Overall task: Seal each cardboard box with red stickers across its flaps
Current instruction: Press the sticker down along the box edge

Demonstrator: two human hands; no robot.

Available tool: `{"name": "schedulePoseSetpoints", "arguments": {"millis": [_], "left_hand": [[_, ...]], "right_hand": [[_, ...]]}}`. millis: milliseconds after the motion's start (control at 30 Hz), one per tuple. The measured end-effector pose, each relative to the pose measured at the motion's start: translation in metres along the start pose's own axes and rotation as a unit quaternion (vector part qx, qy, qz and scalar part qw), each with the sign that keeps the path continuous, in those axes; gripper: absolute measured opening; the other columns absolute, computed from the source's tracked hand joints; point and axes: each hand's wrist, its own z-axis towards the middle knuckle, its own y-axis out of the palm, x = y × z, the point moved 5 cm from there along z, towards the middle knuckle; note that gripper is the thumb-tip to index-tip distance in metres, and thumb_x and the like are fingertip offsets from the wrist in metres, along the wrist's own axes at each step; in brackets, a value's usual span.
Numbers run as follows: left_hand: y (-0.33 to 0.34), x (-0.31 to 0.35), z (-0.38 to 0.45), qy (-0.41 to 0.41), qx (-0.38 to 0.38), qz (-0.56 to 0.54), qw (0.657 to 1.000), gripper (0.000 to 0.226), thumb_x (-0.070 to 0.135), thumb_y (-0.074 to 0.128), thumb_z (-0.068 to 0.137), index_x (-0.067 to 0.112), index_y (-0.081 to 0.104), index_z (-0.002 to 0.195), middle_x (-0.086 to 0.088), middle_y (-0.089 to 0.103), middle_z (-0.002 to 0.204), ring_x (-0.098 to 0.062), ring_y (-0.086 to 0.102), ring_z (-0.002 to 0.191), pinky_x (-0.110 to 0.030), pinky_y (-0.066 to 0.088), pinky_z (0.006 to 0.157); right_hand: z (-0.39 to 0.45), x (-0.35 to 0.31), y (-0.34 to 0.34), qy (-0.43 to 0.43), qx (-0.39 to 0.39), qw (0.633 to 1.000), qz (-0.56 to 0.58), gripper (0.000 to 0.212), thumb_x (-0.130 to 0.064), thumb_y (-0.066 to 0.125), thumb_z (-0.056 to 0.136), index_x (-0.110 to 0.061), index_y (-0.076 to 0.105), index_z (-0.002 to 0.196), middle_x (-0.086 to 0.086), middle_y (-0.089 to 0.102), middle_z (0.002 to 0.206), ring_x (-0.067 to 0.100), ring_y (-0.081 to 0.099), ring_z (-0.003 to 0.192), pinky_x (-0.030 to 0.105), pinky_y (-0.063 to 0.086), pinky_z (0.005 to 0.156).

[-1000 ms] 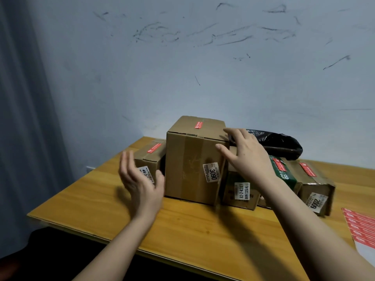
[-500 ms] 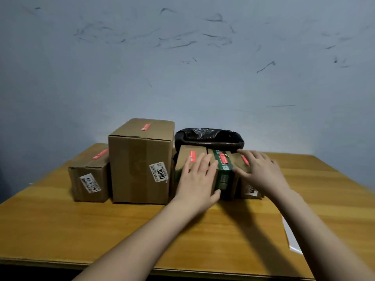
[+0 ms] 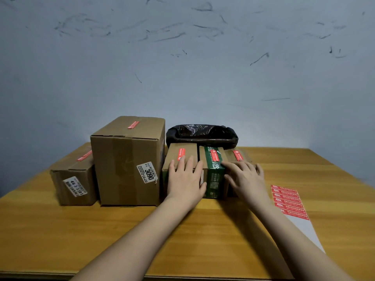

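Several cardboard boxes stand in a row on the wooden table, each with a red sticker across its top flaps. A low box [image 3: 72, 179] is at the left, and a tall box [image 3: 125, 159] labelled 3090 stands beside it. A small brown box [image 3: 182, 153], a green box [image 3: 214, 169] and another brown box [image 3: 236, 155] follow to the right. My left hand [image 3: 185, 179] lies flat on the small brown box's front edge. My right hand [image 3: 244, 178] rests, fingers spread, over the rightmost box and touches the green one. A sheet of red stickers [image 3: 289, 201] lies at the right.
A black plastic bag [image 3: 202, 134] sits behind the small boxes against the scuffed grey wall. The table's [image 3: 60, 236] front edge runs along the bottom of the view. White backing paper [image 3: 304, 230] extends from the sticker sheet toward me.
My view swung right, then came closer. My right hand left the tall box and my left came out of the air; both went to the small boxes and have since held there.
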Motion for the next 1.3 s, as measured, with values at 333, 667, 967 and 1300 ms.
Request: {"name": "schedulePoseSetpoints", "arguments": {"millis": [333, 667, 967, 1300], "left_hand": [[-0.001, 0.005, 0.002, 0.011, 0.027, -0.007, 1.0, 0.074, 0.058, 0.037, 0.093, 0.022, 0.012, 0.152, -0.011, 0.008, 0.16, -0.03, 0.001, 0.147, -0.053, 0.0, 0.117], [0.002, 0.05, 0.002, 0.146, 0.034, -0.003, 0.989, 0.075, 0.053, 0.04, 0.094, 0.019, 0.007, 0.153, -0.008, 0.008, 0.16, -0.024, 0.004, 0.148, -0.046, -0.01, 0.117], [0.004, 0.051, -0.001, 0.111, 0.033, -0.02, 0.993, 0.078, 0.055, 0.041, 0.093, 0.02, 0.007, 0.153, -0.011, 0.01, 0.16, -0.027, 0.006, 0.147, -0.047, -0.006, 0.118], [0.0, 0.062, -0.002, 0.132, 0.072, -0.026, 0.988, 0.08, 0.056, 0.063, 0.075, 0.016, 0.044, 0.141, -0.016, 0.042, 0.146, -0.03, 0.037, 0.138, -0.051, 0.016, 0.115]], "right_hand": [[0.0, 0.001, 0.003, 0.001, 0.088, 0.996, 0.035, 0.029, -0.034, 0.065, 0.089, -0.035, 0.064, 0.118, -0.002, 0.067, 0.113, 0.026, 0.057, 0.115, 0.051, 0.035, 0.099], [0.001, 0.045, 0.005, 0.224, 0.029, 0.921, 0.316, 0.049, -0.043, 0.046, 0.098, -0.02, 0.042, 0.141, 0.009, 0.047, 0.14, 0.027, 0.045, 0.127, 0.044, 0.039, 0.105], [0.002, 0.051, 0.017, 0.29, 0.002, 0.825, 0.485, 0.042, -0.029, 0.04, 0.103, -0.012, 0.04, 0.142, 0.008, 0.055, 0.126, 0.016, 0.057, 0.093, 0.035, 0.049, 0.08], [-0.006, 0.062, 0.01, 0.275, 0.004, 0.86, 0.43, 0.051, -0.038, 0.043, 0.1, -0.013, 0.037, 0.143, 0.01, 0.052, 0.135, 0.026, 0.053, 0.116, 0.039, 0.044, 0.094]]}}
